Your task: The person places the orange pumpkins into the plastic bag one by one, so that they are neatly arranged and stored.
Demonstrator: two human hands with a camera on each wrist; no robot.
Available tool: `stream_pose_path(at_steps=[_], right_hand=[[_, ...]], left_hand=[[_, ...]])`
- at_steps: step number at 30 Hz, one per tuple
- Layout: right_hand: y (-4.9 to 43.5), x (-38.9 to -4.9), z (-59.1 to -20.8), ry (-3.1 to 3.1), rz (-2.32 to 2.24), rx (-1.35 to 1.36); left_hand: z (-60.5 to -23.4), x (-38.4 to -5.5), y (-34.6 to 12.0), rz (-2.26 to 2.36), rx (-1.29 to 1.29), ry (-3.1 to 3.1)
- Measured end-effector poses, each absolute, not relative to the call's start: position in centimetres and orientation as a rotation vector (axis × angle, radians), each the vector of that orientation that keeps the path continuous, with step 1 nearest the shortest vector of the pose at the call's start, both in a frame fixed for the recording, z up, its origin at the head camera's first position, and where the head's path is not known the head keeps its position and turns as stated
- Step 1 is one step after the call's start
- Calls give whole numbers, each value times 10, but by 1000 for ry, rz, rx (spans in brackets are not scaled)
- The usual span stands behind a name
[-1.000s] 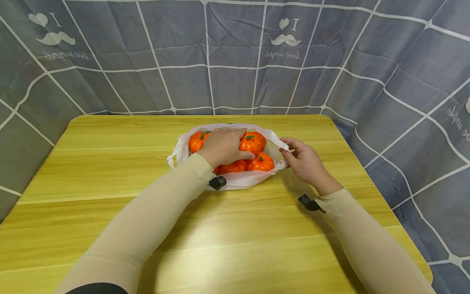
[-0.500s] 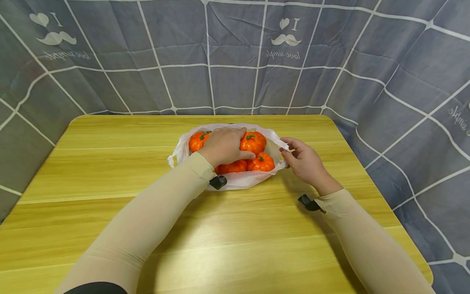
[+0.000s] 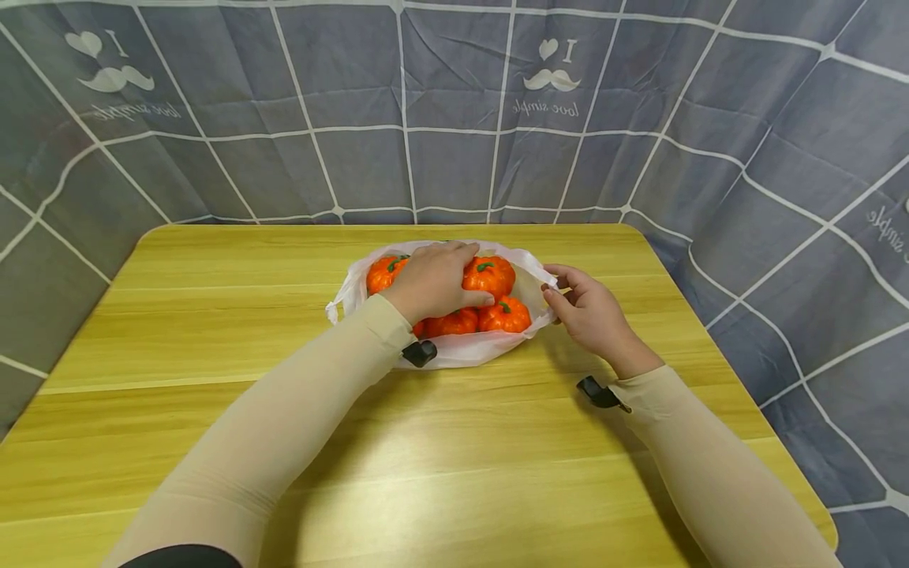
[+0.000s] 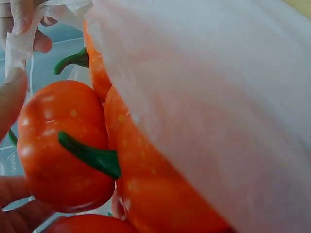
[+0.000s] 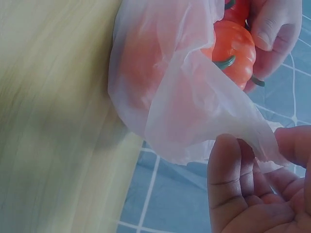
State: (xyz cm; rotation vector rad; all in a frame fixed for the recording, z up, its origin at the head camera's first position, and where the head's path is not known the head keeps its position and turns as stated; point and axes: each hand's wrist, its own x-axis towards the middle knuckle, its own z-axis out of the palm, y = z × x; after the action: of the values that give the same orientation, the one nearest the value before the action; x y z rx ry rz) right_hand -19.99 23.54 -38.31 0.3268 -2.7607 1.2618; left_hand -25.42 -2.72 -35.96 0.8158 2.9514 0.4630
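A thin white plastic bag (image 3: 469, 352) sits with its mouth open, filled with several small orange pumpkins with green stems. Reaching in over its near left side, my left hand (image 3: 435, 282) has thumb and fingers spread around one pumpkin (image 3: 491, 276). That pumpkin (image 4: 46, 167) lies between the thumb and fingers in the left wrist view, with others packed beside it. Another pumpkin (image 3: 506, 314) sits in front of the thumb. At the right end, my right hand (image 3: 592, 315) pinches the bag's handle (image 5: 265, 141) between thumb and fingers. The left palm hides some of the pumpkins.
The bag stands on a wooden table (image 3: 454, 473), near its back edge. A grey curtain (image 3: 454, 170) with white grid lines hangs behind the table and along both sides. On the left, a knotted bag handle (image 3: 332, 311) droops outward.
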Motion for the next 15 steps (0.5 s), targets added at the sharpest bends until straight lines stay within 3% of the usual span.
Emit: stream_pose_path(at_steps=[15], right_hand=[[242,-198,-380,-2672,1312,342]], left_hand=[[-334,-245,-80,704,851,3048]])
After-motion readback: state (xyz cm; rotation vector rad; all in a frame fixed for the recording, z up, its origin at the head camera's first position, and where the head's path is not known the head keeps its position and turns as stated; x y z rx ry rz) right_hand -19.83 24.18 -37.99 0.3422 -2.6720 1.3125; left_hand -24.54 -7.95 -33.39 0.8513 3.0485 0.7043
